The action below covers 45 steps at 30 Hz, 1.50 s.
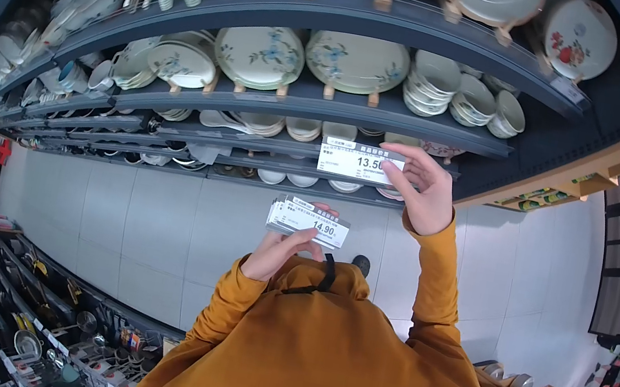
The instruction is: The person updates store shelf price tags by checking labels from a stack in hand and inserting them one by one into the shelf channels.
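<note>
In the head view, the right hand (pixel 430 202) pinches the right end of a single price card (pixel 353 160), thumb laid over the front and fingers bent behind and along the top edge. The card is up in front of the lower shelves (pixel 300 107); whether it touches a shelf edge cannot be told. Its long axis runs left to right, almost level, and its printed face is turned to the wearer with the writing the right way up. It is a white oblong with a dark band across the top, small lines of print below, and a large black 13.50, the last digit partly under the thumb. Lower down and nearer the body, the left hand (pixel 278 254) grips a stack of price cards (pixel 297 219), thumb across the front and fingers wrapped behind, some fingertips showing over the top. The stack also lies lengthwise from left to right, but slopes down toward its right end; several white edges fan out at the left, and the front card reads 14.90 under the same dark band. Behind the cards are oval plates (pixel 258 56) with blue flowers and piled bowls (pixel 433 83). Pale floor (pixel 142 205) shows beneath the hands, and the wearer has a mustard sweatshirt (pixel 349 350).
</note>
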Available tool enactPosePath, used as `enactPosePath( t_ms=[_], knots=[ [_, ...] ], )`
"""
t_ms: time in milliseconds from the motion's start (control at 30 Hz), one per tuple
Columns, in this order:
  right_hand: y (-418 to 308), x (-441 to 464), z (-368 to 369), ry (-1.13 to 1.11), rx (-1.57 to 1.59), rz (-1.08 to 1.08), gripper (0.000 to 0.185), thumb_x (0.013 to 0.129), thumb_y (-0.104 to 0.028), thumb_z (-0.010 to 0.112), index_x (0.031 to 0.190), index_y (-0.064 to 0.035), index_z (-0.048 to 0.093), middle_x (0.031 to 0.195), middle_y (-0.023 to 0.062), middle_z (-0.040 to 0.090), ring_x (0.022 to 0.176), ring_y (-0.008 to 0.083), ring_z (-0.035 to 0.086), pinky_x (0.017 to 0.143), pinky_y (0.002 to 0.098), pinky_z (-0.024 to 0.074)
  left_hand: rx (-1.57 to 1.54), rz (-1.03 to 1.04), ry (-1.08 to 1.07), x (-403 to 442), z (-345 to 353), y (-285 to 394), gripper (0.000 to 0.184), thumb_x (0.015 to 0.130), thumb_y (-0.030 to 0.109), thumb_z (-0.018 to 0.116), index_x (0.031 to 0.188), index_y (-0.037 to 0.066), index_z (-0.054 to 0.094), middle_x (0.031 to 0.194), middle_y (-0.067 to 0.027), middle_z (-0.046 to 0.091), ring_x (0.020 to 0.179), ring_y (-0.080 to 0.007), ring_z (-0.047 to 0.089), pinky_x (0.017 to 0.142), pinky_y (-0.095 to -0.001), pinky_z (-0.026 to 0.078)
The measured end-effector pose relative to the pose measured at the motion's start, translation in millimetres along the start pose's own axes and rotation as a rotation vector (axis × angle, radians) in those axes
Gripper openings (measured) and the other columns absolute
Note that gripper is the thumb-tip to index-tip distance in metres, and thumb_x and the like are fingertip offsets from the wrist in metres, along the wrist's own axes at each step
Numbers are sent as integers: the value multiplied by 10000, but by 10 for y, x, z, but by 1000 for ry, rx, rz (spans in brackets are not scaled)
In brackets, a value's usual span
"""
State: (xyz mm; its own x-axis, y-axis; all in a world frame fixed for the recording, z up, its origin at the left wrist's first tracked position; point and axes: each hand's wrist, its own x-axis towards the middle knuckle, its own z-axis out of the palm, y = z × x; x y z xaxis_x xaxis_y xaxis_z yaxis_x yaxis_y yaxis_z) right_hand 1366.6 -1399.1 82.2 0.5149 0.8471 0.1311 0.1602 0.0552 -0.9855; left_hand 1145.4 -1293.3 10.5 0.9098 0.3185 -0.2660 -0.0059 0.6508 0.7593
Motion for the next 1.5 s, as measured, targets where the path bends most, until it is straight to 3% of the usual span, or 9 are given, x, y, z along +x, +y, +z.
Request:
enactPosePath(
  t_ms=[233, 333, 433, 600, 800, 1000, 1100, 1267, 1500],
  knots=[
    [-1, 191, 742, -30, 17, 53, 268, 901, -52, 628, 1164, -3, 609, 929, 50, 657, 807, 43, 590, 681, 173, 483, -28, -33, 123, -510, -681, 170, 390, 953, 106, 520, 1317, -5, 433, 1281, -137, 553, 744, -155, 599, 701, -296, 519],
    [-17, 283, 974, -32, 31, 41, 267, 902, -57, 628, 1163, -2, 608, 927, 53, 657, 802, 48, 594, 684, 178, 489, -57, -52, 122, -632, -849, 192, 364, 952, 99, 523, 1298, 4, 456, 1286, -153, 549, 918, -185, 618, 648, -290, 499],
    [18, 331, 1094, -55, 39, 35, 266, 901, -67, 631, 1158, -2, 609, 935, 56, 662, 805, 56, 603, 686, 183, 495, -58, -68, 136, -681, -927, 215, 377, 956, 114, 519, 1307, -7, 458, 1260, -125, 574, 726, -145, 592, 700, -280, 503],
    [50, 321, 1163, 21, 38, 15, 250, 888, -107, 656, 1121, -21, 633, 885, 35, 660, 710, 52, 587, 641, 184, 480, -50, -94, 117, -667, -992, 222, 373, 959, 126, 516, 1299, -17, 464, 1258, -129, 576, 755, -145, 589, 685, -281, 492],
    [352, 93, 886, 73, -218, 80, 141, 860, -127, 682, 951, -31, 632, 776, 51, 670, 460, 21, 396, 430, 210, 324, -19, -143, 57, -493, -998, 183, 349, 960, 133, 518, 1269, -26, 488, 1244, -133, 584, 804, -156, 591, 642, -282, 480],
    [716, -165, 301, 159, -220, 193, 156, 865, -65, 659, 1001, 2, 622, 917, 67, 698, 708, 101, 666, 642, 220, 524, 12, -186, 48, -305, -899, 121, 350, 959, 133, 520, 1270, -25, 490, 1236, -126, 588, 748, -148, 586, 637, -273, 481],
    [793, -204, -126, 263, -348, 132, 264, 860, -49, 657, 1123, -30, 636, 888, 78, 688, 755, 101, 653, 664, 236, 529, 12, -189, 51, -198, -718, 86, 354, 958, 138, 523, 1272, -20, 491, 1226, -126, 594, 732, -145, 576, 635, -270, 481],
    [1152, -16, -1338, 507, -453, 30, 190, 879, -63, 636, 1061, -12, 661, 832, 101, 687, 746, 114, 656, 652, 243, 521, 11, -186, 80, 32, -399, -140, 356, 952, 133, 526, 1275, -14, 489, 1216, -131, 596, 747, -143, 579, 629, -270, 479],
    [1608, 561, -2594, 416, -754, 31, 143, 885, -166, 624, 995, -82, 662, 823, 146, 679, 752, 270, 675, 685, 350, 522, -24, -201, 124, 446, 491, -556, 353, 958, 127, 525, 1284, -1, 489, 1192, -102, 602, 738, -136, 573, 651, -268, 480]
  ],
)
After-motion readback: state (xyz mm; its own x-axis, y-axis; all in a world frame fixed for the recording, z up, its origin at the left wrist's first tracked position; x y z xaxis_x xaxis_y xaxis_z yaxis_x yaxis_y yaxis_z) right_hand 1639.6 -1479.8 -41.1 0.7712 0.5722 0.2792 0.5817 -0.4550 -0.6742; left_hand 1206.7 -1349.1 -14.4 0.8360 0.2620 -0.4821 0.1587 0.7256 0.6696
